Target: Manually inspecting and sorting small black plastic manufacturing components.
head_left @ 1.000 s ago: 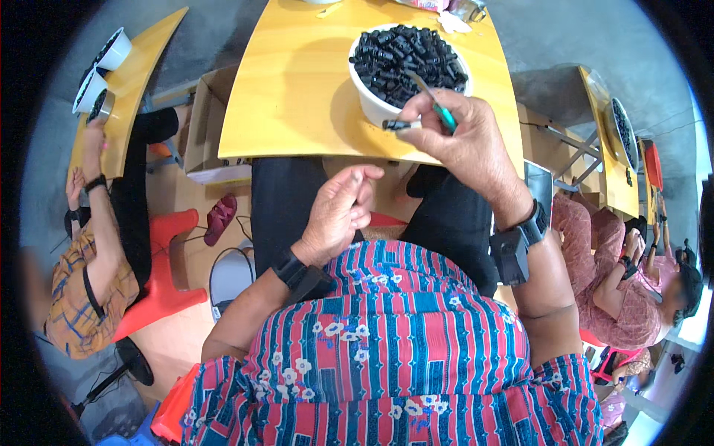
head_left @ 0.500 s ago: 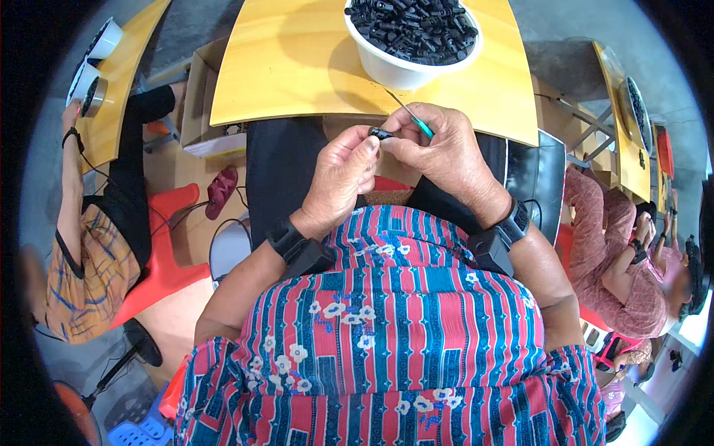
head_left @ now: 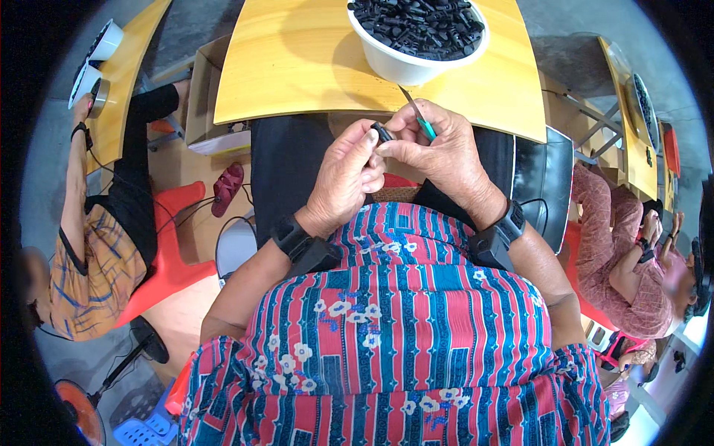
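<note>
Between thumb and fingers my left hand (head_left: 344, 172) pinches a small black plastic piece (head_left: 382, 132). My right hand (head_left: 445, 148) meets it there, its thumb against the piece's other end. A small knife (head_left: 425, 125) with a green handle and thin pointed blade is tucked in the right hand's fingers, blade toward the table. Both hands are just off the near table edge, above my lap. Beyond them stands a white bowl (head_left: 405, 70) heaped with black plastic pieces (head_left: 424, 30) of a similar look.
The yellow table (head_left: 290, 82) ends just beyond my hands. At left a person (head_left: 97, 260) sits on a red stool (head_left: 175, 271) at another table; other people (head_left: 628, 260) sit at right. A cardboard box (head_left: 201, 104) stands left of my table, near a red sandal (head_left: 227, 189).
The black piece has tilted more steeply between my fingers. The knife blade points a little more upright. The whole view has shifted slightly.
</note>
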Demonstrator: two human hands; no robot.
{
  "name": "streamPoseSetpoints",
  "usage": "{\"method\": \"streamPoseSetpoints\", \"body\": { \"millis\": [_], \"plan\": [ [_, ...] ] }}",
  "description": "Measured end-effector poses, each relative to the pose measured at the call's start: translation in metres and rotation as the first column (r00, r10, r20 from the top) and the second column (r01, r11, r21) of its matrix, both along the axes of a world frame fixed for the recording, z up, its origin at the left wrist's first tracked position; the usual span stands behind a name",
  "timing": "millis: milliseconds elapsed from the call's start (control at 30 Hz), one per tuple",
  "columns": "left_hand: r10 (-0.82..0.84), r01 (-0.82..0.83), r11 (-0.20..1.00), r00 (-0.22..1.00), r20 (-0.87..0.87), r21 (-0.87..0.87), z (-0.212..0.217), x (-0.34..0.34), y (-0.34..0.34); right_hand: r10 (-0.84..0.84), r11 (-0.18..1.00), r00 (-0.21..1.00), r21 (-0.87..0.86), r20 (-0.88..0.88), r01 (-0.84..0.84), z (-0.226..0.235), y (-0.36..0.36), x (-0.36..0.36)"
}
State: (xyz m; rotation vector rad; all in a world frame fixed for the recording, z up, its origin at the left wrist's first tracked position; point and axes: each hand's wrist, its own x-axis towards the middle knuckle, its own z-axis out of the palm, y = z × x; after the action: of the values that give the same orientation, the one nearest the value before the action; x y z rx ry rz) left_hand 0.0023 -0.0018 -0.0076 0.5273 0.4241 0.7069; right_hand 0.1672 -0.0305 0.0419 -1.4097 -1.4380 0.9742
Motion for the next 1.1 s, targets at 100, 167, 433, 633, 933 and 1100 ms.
{"method": "streamPoseSetpoints", "body": {
  "millis": [100, 167, 433, 633, 933, 1100],
  "plan": [
    [-0.045, 0.048, 0.998, 0.997, 0.067, -0.04, 0.006, 0.0, -0.001, -0.006, 1.0, 0.995, -0.005, 0.096, 0.007, 0.004, -0.002, -0.004],
    [-0.032, 0.031, 0.989, 0.999, -0.009, -0.145, 0.017, 0.003, -0.004, -0.004, 1.0, 0.995, 0.027, 0.098, 0.001, 0.003, -0.003, -0.005],
    [-0.006, 0.002, 0.973, 1.0, -0.014, -0.232, 0.012, 0.003, -0.003, 0.025, 0.979, 0.93, 0.181, 0.367, -0.097, -0.002, -0.005, -0.005],
    [-0.022, 0.03, 0.985, 0.998, 0.05, -0.169, 0.004, 0.0, 0.0, 0.006, 0.97, 0.943, 0.229, 0.334, -0.087, -0.005, -0.009, -0.004],
    [-0.088, 0.09, 0.992, 0.996, 0.03, -0.087, 0.005, -0.001, -0.001, 0.028, 1.0, 0.985, 0.007, 0.167, -0.03, 0.003, -0.009, -0.004],
    [-0.103, 0.104, 0.988, 0.995, 0.009, -0.112, 0.004, -0.001, -0.001, 0.012, 0.996, 0.973, 0.085, 0.231, -0.033, -0.003, -0.009, -0.004]
  ]
}}
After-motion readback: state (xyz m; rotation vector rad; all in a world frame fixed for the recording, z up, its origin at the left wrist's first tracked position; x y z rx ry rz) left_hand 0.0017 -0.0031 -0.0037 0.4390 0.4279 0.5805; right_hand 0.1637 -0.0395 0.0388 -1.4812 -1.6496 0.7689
